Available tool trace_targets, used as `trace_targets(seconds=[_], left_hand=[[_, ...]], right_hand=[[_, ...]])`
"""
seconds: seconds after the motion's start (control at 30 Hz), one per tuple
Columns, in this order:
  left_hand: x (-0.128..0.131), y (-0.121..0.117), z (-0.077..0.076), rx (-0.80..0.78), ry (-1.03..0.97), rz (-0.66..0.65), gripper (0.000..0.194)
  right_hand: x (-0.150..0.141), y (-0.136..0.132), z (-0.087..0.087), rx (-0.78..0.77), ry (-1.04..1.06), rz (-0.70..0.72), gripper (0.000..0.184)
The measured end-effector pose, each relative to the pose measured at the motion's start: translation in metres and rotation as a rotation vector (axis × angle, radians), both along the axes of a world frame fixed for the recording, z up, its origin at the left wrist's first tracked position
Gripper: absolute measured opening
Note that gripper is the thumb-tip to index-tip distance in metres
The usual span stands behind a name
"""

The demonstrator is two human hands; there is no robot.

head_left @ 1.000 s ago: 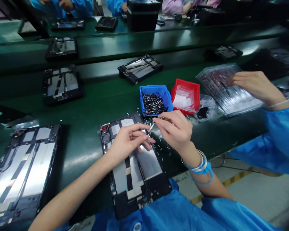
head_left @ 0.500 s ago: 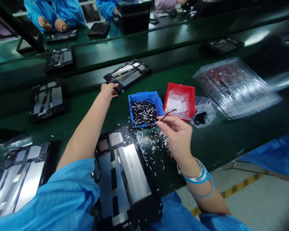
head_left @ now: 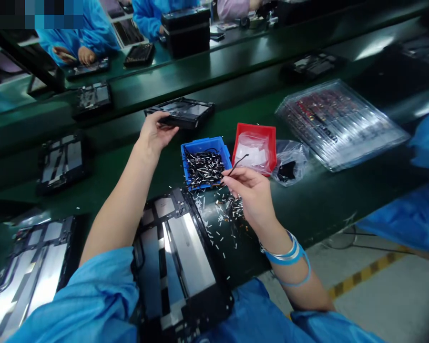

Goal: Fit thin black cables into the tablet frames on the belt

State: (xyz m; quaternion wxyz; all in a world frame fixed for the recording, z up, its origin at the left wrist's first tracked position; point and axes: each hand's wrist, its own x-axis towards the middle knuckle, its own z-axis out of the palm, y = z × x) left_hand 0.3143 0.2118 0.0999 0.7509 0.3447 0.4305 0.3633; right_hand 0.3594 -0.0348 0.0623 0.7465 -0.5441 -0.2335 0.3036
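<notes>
My left hand [head_left: 156,132] is stretched out to the far side and grips the near left corner of an opened tablet [head_left: 191,110]. That tablet is tilted, its near edge raised. Between thumb and fingertips of my right hand [head_left: 252,193] is a thin black flex cable [head_left: 240,159], pointing up and to the right. Just left of that hand stands a blue bin [head_left: 205,143] full of small black-and-white cables [head_left: 204,166]. Another opened tablet [head_left: 175,267], with silvery panels and a black frame, lies right in front of me.
A red bin [head_left: 255,129] with plastic bags adjoins the blue one. Beside it lie a clear bag [head_left: 291,164] and stacked clear trays [head_left: 343,124]. White scraps [head_left: 214,233] litter the green bench. More opened tablets [head_left: 35,267] lie left. Co-workers' hands [head_left: 78,55] work across the bench.
My left hand has tipped the far tablet, raising its near edge, and now grips it from the side. My right hand still holds the flex cable. The view has shifted slightly.
</notes>
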Motion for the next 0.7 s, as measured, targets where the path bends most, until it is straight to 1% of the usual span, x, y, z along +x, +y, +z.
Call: trace_targets(seconds=[0.03, 0.1, 0.17, 0.23, 0.27, 0.33, 0.37, 0.43, 0.5, 0.57, 0.63, 0.7], left_hand=[[-0.012, -0.012, 0.008, 0.013, 0.007, 0.042, 0.008], [-0.048, -0.039, 0.021, 0.04, 0.017, 0.107, 0.01], [-0.095, -0.072, 0.03, 0.064, 0.023, 0.165, 0.013], [-0.147, -0.11, 0.035, 0.084, 0.035, 0.242, 0.02], [-0.173, -0.131, 0.035, 0.099, 0.047, 0.301, 0.022], [-0.219, -0.175, 0.032, 0.092, 0.113, 0.393, 0.019], [-0.239, -0.197, 0.027, 0.076, 0.157, 0.431, 0.017], [-0.268, -0.242, 0.012, 0.027, 0.216, 0.446, 0.016], [-0.285, -0.283, -0.009, -0.003, 0.196, 0.396, 0.018], [-0.29, -0.316, -0.031, -0.045, 0.137, 0.258, 0.02], [-0.287, -0.336, -0.048, -0.119, 0.077, 0.033, 0.021], [-0.282, -0.344, -0.059, -0.194, 0.014, -0.271, 0.028]], right_hand=[[0.0, 0.0, 0.0, -0.001, -0.018, 0.003, 0.009], [-0.002, -0.001, 0.0, 0.009, -0.054, -0.002, 0.009], [-0.003, -0.003, 0.0, 0.017, -0.088, -0.018, 0.01], [-0.003, -0.004, 0.0, 0.018, -0.131, -0.036, 0.011], [-0.003, -0.004, -0.001, 0.021, -0.155, -0.045, 0.012], [-0.002, -0.002, -0.003, 0.044, -0.199, -0.076, 0.013], [-0.002, -0.001, -0.004, 0.059, -0.215, -0.093, 0.014], [0.0, 0.001, -0.006, 0.082, -0.234, -0.124, 0.015], [0.001, 0.003, -0.008, 0.086, -0.243, -0.13, 0.016], [-0.003, 0.003, -0.008, 0.074, -0.242, -0.095, 0.016], [-0.012, 0.001, -0.004, 0.052, -0.233, -0.017, 0.016], [-0.028, -0.002, 0.005, 0.01, -0.232, 0.089, 0.017]])
